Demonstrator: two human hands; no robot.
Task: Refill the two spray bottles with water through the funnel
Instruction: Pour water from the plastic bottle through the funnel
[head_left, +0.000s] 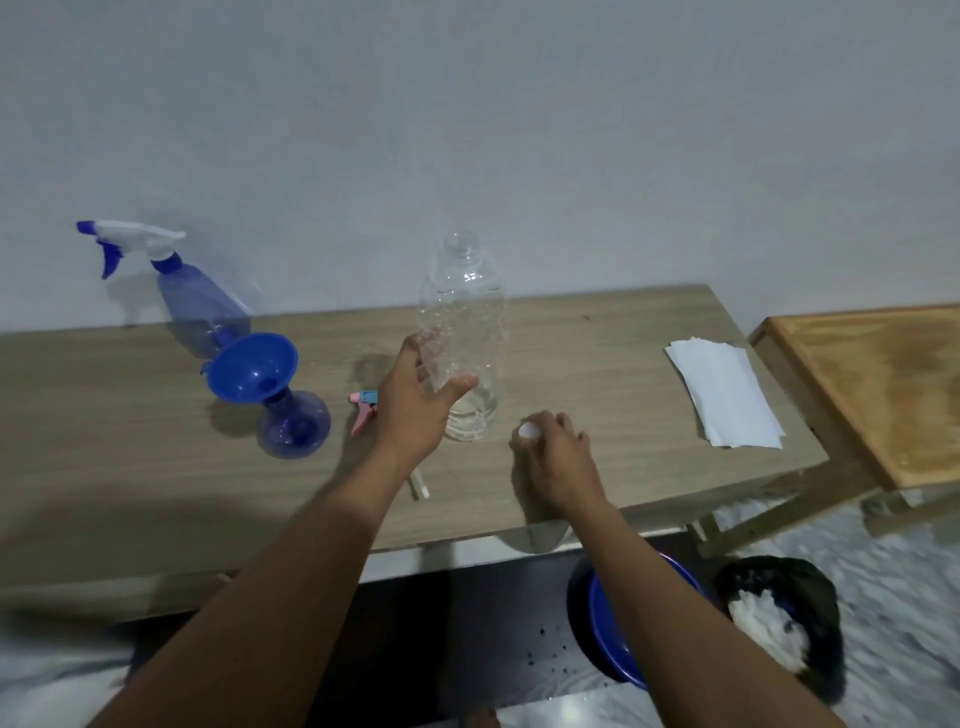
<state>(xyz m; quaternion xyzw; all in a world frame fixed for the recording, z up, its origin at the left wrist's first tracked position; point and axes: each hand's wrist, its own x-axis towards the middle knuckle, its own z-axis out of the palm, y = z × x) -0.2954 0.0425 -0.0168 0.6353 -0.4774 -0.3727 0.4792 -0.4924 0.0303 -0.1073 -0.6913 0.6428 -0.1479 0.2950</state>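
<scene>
A clear plastic water bottle (462, 322) stands uncapped mid-table, with only a little water at its bottom. My left hand (415, 405) grips its lower part. To its right, my right hand (553, 449) rests on the table, fingers closed on a white bottle cap (528, 431). At the left, a blue funnel (253, 368) sits tilted in the neck of a round blue spray bottle (295, 427) with its head off. The pink and blue trigger head (363, 410) lies on the table, partly behind my left wrist. A taller blue spray bottle (200, 304) with its white trigger head on stands by the wall.
White paper towels (724, 397) lie at the right end of the wooden table (130, 467). An orange-topped wooden stand (883, 384) adjoins on the right. Under the table's front edge sit a blue basin (608, 629) and a black bag (779, 613) with white waste.
</scene>
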